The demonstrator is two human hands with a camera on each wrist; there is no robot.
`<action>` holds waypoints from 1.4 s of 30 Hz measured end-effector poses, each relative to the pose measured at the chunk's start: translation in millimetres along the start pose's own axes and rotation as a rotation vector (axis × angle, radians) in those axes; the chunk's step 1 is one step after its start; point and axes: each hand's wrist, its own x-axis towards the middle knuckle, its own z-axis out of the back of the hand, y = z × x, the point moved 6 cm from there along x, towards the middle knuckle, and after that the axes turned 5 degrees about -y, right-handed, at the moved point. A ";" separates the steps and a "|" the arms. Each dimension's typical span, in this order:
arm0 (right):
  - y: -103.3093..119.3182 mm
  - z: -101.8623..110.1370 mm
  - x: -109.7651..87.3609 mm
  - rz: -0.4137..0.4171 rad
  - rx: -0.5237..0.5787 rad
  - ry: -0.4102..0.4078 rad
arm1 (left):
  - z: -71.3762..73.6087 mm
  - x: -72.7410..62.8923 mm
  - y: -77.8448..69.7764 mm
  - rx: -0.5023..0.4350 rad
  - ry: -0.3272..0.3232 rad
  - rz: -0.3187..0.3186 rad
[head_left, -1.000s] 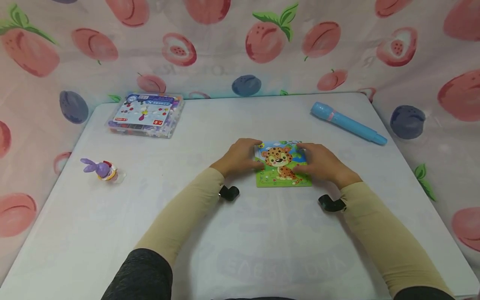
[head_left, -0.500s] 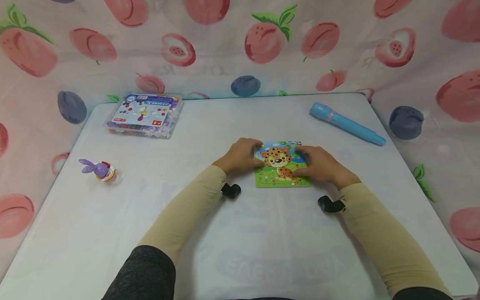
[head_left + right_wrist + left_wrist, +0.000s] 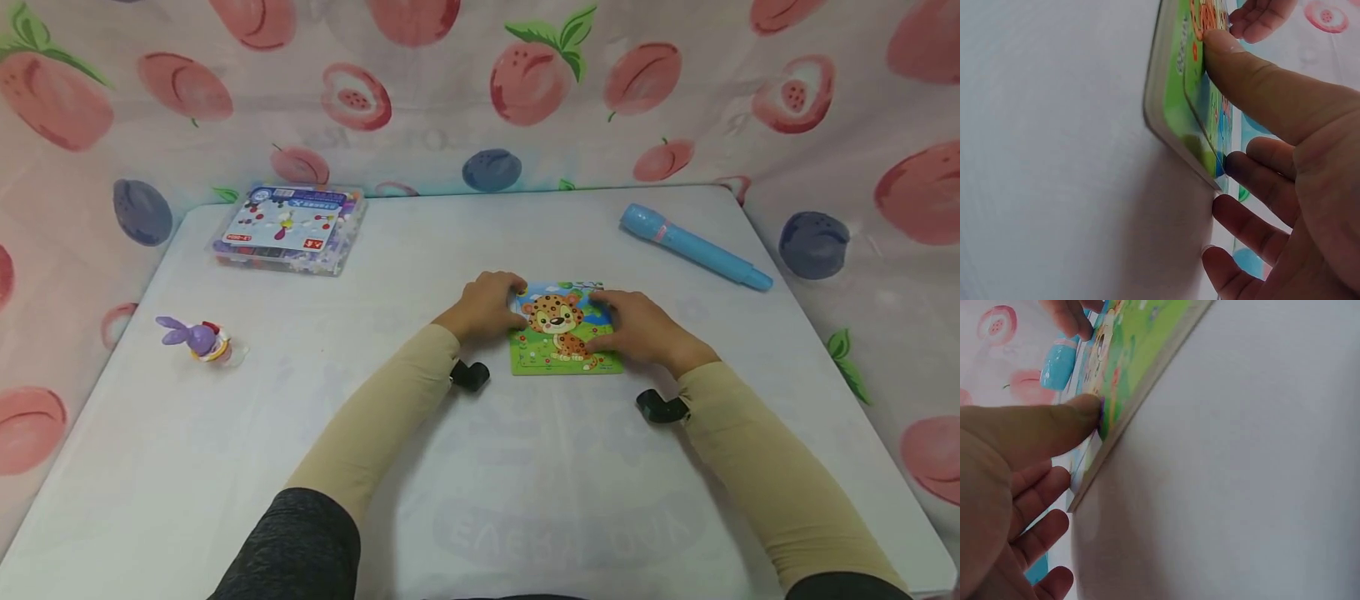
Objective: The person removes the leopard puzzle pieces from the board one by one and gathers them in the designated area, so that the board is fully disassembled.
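A small square puzzle board [image 3: 558, 354] with a spotted leopard cub on green and blue lies flat on the white table, between both hands. At its left edge my left hand [image 3: 486, 307] rests with the thumb and index finger spread. The left wrist view shows the left thumb [image 3: 1079, 412] touching the picture near the edge, the other fingers loosely bent beside it. My right hand [image 3: 637, 327] lies over the right edge. In the right wrist view its thumb [image 3: 1235, 56] presses on the picture, and the index fingertip meets the board's corner.
A clear plastic case [image 3: 288, 229] of colourful pieces stands at the back left of the table [image 3: 420, 467]. In front of it is a purple rabbit-eared figure [image 3: 201, 340]. A thick blue pen-shaped tube [image 3: 697, 248] lies at the back right. Fruit-patterned cloth [image 3: 427, 92] hangs behind.
My left hand has shifted slightly away from me along the board's left edge, its forearm moving right. My right hand barely moves. The board stays in place.
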 end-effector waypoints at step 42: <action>22.2 -3.5 8.2 0.106 0.010 0.137 | -4.1 9.2 -8.9 -0.063 0.044 -0.001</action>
